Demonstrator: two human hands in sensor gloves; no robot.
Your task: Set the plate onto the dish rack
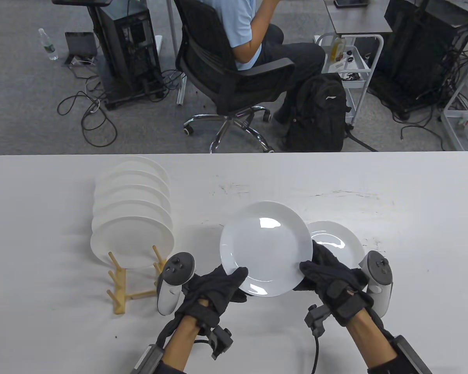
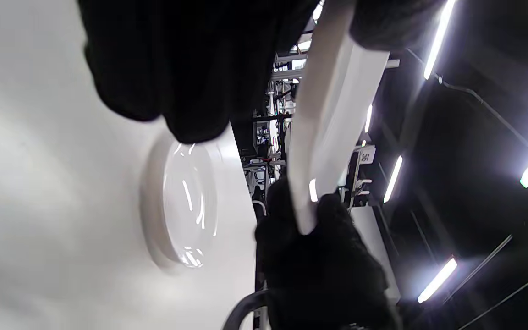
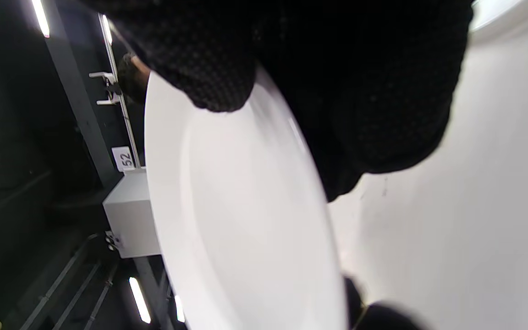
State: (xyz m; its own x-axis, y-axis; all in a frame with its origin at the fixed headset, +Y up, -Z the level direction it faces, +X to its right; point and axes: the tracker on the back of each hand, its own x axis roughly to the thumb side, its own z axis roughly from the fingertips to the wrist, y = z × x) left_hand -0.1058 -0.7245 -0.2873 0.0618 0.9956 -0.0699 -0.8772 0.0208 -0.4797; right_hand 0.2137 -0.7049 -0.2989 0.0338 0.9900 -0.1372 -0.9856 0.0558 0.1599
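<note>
Both hands hold a white plate (image 1: 266, 246) above the table's front middle. My left hand (image 1: 222, 286) grips its lower left rim. My right hand (image 1: 319, 272) grips its lower right rim. The plate shows edge-on in the left wrist view (image 2: 323, 128) and as a broad face in the right wrist view (image 3: 241, 215). The wooden dish rack (image 1: 130, 290) stands to the left with several white plates (image 1: 132, 218) upright in it; its front pegs are bare. A second plate (image 1: 337, 243) lies flat on the table behind my right hand, and shows in the left wrist view (image 2: 184, 204).
The white table (image 1: 413, 233) spreads wide to the right and left. Beyond its far edge are a person on an office chair (image 1: 234, 78), a black backpack (image 1: 316, 113), computer towers and floor cables.
</note>
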